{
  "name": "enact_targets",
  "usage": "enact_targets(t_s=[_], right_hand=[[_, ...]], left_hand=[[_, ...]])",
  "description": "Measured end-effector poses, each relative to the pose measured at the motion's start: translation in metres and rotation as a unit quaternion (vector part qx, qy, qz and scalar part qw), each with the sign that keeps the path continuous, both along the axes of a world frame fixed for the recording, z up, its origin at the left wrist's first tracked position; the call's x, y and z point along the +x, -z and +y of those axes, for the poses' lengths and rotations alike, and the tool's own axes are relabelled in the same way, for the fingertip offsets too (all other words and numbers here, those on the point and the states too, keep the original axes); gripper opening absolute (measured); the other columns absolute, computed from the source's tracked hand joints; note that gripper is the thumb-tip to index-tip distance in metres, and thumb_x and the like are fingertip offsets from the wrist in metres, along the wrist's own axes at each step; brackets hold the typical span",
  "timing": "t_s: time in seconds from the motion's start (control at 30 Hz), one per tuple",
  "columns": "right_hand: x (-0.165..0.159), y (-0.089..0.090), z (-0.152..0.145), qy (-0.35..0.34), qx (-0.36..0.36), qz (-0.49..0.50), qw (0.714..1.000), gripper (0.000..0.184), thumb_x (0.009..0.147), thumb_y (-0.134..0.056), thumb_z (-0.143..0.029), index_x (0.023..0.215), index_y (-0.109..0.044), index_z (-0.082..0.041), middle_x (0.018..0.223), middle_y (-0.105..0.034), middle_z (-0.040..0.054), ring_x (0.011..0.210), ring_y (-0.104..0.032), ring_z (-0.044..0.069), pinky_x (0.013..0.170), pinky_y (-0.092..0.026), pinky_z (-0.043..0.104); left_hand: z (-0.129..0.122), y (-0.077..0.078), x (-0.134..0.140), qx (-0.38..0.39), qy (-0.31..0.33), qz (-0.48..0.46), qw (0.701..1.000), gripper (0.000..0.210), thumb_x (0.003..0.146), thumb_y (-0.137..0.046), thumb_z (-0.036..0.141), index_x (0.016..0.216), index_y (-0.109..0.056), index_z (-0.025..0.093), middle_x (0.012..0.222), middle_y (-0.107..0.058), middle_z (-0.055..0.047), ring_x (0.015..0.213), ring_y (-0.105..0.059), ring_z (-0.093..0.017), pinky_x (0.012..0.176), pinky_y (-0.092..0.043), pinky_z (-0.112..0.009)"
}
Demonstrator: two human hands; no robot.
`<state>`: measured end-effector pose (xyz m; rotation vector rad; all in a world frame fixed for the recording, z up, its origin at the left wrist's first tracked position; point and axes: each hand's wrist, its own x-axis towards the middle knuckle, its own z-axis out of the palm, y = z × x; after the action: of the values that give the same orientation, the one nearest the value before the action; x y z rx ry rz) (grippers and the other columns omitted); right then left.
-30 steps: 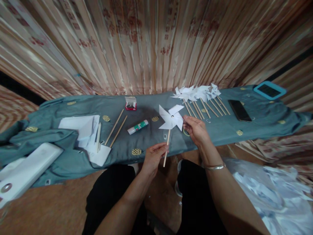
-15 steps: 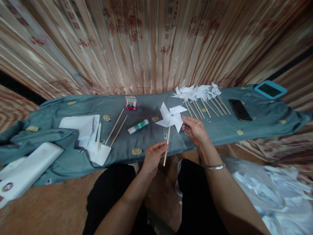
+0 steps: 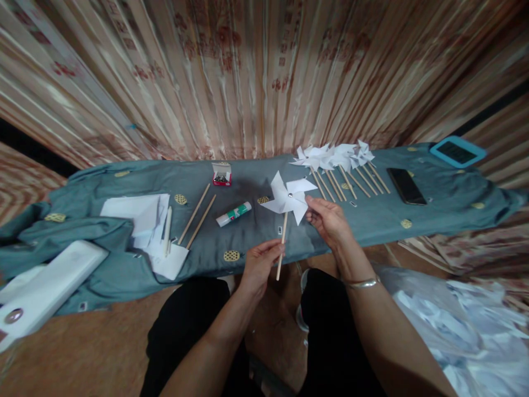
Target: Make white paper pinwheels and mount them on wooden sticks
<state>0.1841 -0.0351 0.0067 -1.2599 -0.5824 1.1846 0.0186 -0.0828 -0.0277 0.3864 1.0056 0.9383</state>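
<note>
A white paper pinwheel on a thin wooden stick stands upright in front of me, a round silver pin at its centre. My left hand pinches the lower part of the stick between thumb and fingers. At the wheel's right side, the curled fingers of my right hand are closed at the edge of a paper blade. Behind that hand lies a row of finished-looking pinwheels, their sticks pointing toward me. A green-and-white glue stick rests on the cloth left of the wheel.
A small red box of metal pins sits open at the back. Two wooden sticks, white paper sheets and a long white object are leftward. Rightward are a phone, a blue-framed device and a bag of paper.
The pinwheel's blades have turned very slightly, and my right hand has shifted a touch with them. My left hand keeps its hold on the stick.
</note>
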Motion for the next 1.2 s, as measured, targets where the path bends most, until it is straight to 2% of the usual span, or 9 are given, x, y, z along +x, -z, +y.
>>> enact_targets(t_s=[0.37, 0.6, 1.2], right_hand=[[-0.006, -0.001, -0.002, -0.004, -0.004, 0.016, 1.0, 0.042, 0.038, -0.091, -0.042, 0.05, -0.061, -0.015, 0.046, -0.055, -0.0056, 0.04, -0.046, 0.001, 0.039, -0.037, 0.013], [-0.01, 0.0, -0.002, -0.009, -0.012, 0.014, 1.0, 0.037, 0.041, -0.09, -0.039, 0.056, -0.066, -0.015, 0.049, -0.059, -0.0042, 0.041, -0.046, 0.002, 0.039, -0.036, 0.014], [-0.022, 0.002, -0.004, -0.026, -0.029, 0.024, 0.999, 0.035, 0.045, -0.089, -0.04, 0.059, -0.068, -0.016, 0.054, -0.065, -0.0012, 0.044, -0.048, 0.003, 0.042, -0.038, 0.016]], left_hand=[[0.001, 0.0, 0.0, -0.001, -0.007, -0.002, 1.0, 0.038, 0.036, -0.091, 0.031, 0.068, -0.076, 0.015, 0.065, -0.071, -0.002, 0.057, -0.058, -0.008, 0.064, -0.047, -0.021], [0.001, 0.002, 0.001, 0.008, -0.009, 0.001, 1.0, 0.034, 0.041, -0.09, 0.028, 0.068, -0.075, 0.014, 0.065, -0.071, -0.003, 0.058, -0.058, -0.008, 0.065, -0.047, -0.023], [0.002, 0.001, 0.001, 0.011, -0.023, -0.007, 1.0, 0.036, 0.038, -0.091, 0.03, 0.067, -0.075, 0.015, 0.066, -0.071, -0.002, 0.058, -0.059, -0.009, 0.064, -0.048, -0.023]])
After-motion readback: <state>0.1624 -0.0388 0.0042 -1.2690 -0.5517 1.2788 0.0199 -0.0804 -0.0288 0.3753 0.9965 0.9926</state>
